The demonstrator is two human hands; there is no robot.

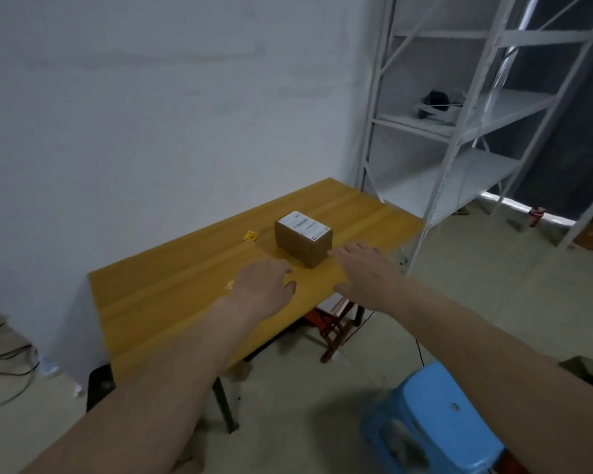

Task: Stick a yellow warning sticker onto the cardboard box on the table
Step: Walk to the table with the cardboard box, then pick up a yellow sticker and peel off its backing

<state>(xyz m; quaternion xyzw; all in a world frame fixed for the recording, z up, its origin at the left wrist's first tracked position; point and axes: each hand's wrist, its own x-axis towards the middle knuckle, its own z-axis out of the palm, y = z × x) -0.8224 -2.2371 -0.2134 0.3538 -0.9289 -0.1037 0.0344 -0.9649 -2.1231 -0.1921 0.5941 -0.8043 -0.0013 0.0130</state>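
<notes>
Both of your hands are empty and spread: the left hand (266,280) hovers low over the worktop (158,302), the right hand (367,271) just beside the cardboard box (303,239). The yellow sticker (250,236) lies flat on the wood, left of the box and apart from it. You risk fumbling that thin edge, creasing it, or nudging the light box askew, perhaps covering the white label (303,224).

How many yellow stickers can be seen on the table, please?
1. The yellow sticker lies flat on the wooden table, to the left of the cardboard box and apart from it. The box may hide others behind it.
</notes>
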